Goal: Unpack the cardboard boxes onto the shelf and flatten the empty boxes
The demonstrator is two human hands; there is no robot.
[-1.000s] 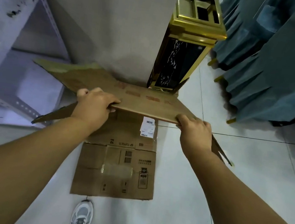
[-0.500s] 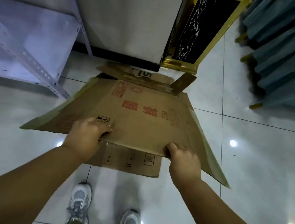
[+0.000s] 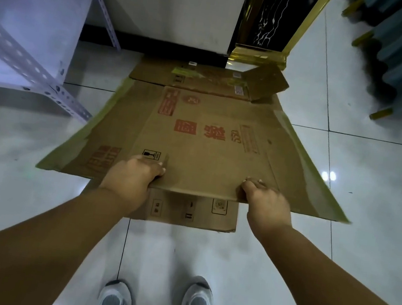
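Holding the flat box [image 3: 204,142] by its near edge, left hand [image 3: 131,178] and right hand [image 3: 266,203] gripping tight, to lay it on the pile [image 3: 186,213]

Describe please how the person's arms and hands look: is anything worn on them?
Both forearms are bare, with no sleeves in view. The left hand and the right hand wear no gloves; no watch, ring or bracelet shows. Lower down, grey-and-white sneakers are on the feet.

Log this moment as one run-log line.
stage: stacking | left hand: grips flattened box | right hand: grips same | below: flat cardboard
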